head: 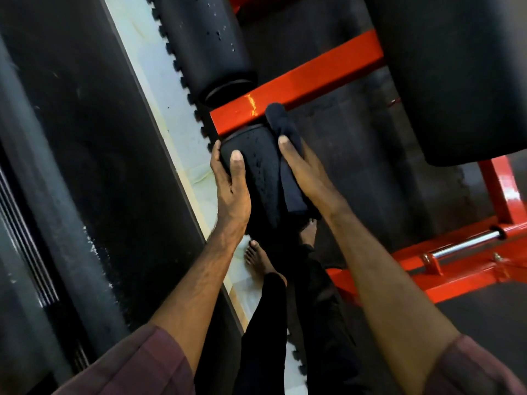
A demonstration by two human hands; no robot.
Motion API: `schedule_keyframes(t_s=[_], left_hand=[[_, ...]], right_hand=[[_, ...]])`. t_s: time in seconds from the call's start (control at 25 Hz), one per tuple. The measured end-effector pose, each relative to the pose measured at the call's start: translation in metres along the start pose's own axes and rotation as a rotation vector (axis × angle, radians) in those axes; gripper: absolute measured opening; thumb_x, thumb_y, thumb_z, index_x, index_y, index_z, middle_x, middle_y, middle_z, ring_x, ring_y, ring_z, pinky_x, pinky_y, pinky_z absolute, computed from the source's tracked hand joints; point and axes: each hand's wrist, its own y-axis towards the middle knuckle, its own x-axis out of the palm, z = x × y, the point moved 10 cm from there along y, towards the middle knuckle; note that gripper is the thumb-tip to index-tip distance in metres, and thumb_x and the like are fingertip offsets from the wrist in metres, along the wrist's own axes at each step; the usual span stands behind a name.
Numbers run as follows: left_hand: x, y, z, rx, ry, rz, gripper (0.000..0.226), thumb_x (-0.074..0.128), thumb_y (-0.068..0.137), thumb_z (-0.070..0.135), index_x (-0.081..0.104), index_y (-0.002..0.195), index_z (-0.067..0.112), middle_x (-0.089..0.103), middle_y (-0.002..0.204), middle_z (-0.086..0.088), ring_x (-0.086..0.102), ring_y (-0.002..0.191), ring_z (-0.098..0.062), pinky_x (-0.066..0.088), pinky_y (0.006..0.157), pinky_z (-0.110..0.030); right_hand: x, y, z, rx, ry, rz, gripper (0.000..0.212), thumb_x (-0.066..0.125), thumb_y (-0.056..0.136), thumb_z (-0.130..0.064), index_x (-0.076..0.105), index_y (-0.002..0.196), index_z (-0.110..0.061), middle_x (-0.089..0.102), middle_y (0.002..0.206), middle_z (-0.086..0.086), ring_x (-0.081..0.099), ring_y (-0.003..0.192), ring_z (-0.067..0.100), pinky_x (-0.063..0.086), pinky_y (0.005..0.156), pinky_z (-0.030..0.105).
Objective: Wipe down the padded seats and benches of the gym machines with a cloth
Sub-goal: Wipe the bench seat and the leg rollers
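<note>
At the far left stands a dark metal column of a machine, scuffed and blurred, with a pale strip of floor running beside it and the toothed edge of a black rubber mat along that strip. Next comes the left hand, its thumb and fingers curled round the near roller pad, a black padded cylinder beaded with droplets (it looks wet). Below it a bare foot rests on the pale floor, with dark trouser legs rising toward the camera. Above, a second roller pad points away on the other side of a red crossbar, which lies between the two pads and blocks any view of their joint. The right hand presses a dark cloth against the near pad's right side, thumb on top of the fabric, the other fingers hidden behind it. Further right hangs a large black padded bench, well apart from both hands, and beneath it the red frame carries a chrome pin.
</note>
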Motion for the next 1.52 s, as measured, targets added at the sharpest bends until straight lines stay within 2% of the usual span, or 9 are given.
schedule_keyframes(t_s=[0.2,0.28,0.48,0.68,0.8,1.0,1.24,1.36,1.52], left_hand=[[0.0,-0.003,0.0,0.004,-0.016,-0.015,0.073,0.044,0.099,0.077,0.021,0.161,0.048,0.028,0.171,0.007,0.029,0.157,-0.012,0.03,0.128,-0.048],[-0.003,-0.003,0.006,-0.002,0.016,0.029,0.071,0.046,0.097,0.079,0.023,0.159,0.053,0.03,0.169,0.011,0.027,0.157,-0.012,0.03,0.127,-0.049],[0.001,-0.01,0.015,-0.008,0.042,0.097,0.067,0.057,0.097,0.069,0.029,0.156,0.05,0.038,0.158,-0.001,0.044,0.145,-0.019,0.044,0.118,-0.051],[-0.006,-0.013,0.012,-0.036,-0.038,0.054,0.064,0.062,0.096,0.066,0.037,0.154,0.056,0.034,0.165,0.01,0.034,0.152,-0.012,0.034,0.125,-0.049],[-0.019,-0.008,-0.016,-0.165,-0.163,-0.008,0.065,0.06,0.093,0.072,0.037,0.153,0.061,0.037,0.166,0.018,0.037,0.152,-0.009,0.034,0.125,-0.053],[0.016,-0.012,-0.055,-0.383,-0.477,-0.208,0.074,0.064,0.099,0.06,0.048,0.157,0.016,0.056,0.154,-0.013,0.052,0.144,-0.03,0.035,0.125,-0.051],[0.015,-0.013,-0.071,-0.532,-0.438,-0.134,0.109,0.083,0.068,0.078,0.057,0.148,0.009,0.06,0.143,-0.028,0.061,0.132,-0.042,0.045,0.116,-0.06],[0.007,-0.01,-0.049,-0.431,-0.367,-0.021,0.1,0.079,0.067,0.071,0.048,0.153,0.033,0.067,0.139,-0.016,0.067,0.125,-0.035,0.055,0.106,-0.053],[0.01,-0.018,-0.039,-0.377,-0.191,0.034,0.094,0.062,0.067,0.096,0.027,0.149,0.065,0.049,0.158,0.002,0.053,0.141,-0.026,0.046,0.113,-0.056]], right_hand=[[0.015,-0.089,0.012,-0.213,-0.379,0.08,0.065,0.039,0.102,-0.068,0.013,0.161,-0.059,0.014,0.172,-0.008,0.03,0.155,0.022,0.028,0.124,0.043],[0.02,-0.087,0.003,-0.232,-0.464,0.073,0.065,0.036,0.102,-0.07,0.006,0.159,-0.063,0.009,0.173,-0.007,0.032,0.153,0.03,0.035,0.121,0.049],[0.014,-0.012,-0.03,-0.23,-0.421,0.094,0.06,0.04,0.105,-0.062,0.013,0.159,-0.061,0.029,0.165,-0.002,0.048,0.143,0.032,0.047,0.11,0.056],[0.027,-0.102,-0.002,-0.285,-0.642,0.213,0.063,0.037,0.105,-0.059,0.019,0.164,-0.048,0.011,0.175,0.001,0.035,0.151,0.035,0.036,0.119,0.051],[0.031,-0.092,-0.011,-0.275,-0.677,0.205,0.065,0.038,0.103,-0.061,0.017,0.164,-0.049,0.011,0.174,0.004,0.038,0.145,0.041,0.042,0.112,0.058],[0.039,-0.041,-0.052,-0.348,-0.735,0.177,0.066,0.034,0.103,-0.062,0.014,0.164,-0.049,0.014,0.173,0.007,0.037,0.147,0.04,0.044,0.11,0.06],[0.045,-0.118,-0.003,-0.313,-0.89,0.202,0.07,0.047,0.1,-0.056,0.018,0.164,-0.05,0.002,0.177,0.003,0.034,0.146,0.046,0.044,0.105,0.062],[0.041,-0.061,-0.033,-0.285,-0.811,0.198,0.067,0.042,0.1,-0.056,0.015,0.162,-0.054,0.009,0.175,0.002,0.046,0.137,0.045,0.047,0.105,0.058],[0.023,-0.04,-0.035,-0.302,-0.54,0.205,0.059,0.044,0.107,-0.051,0.022,0.162,-0.052,0.021,0.172,-0.001,0.038,0.151,0.03,0.044,0.113,0.056]])
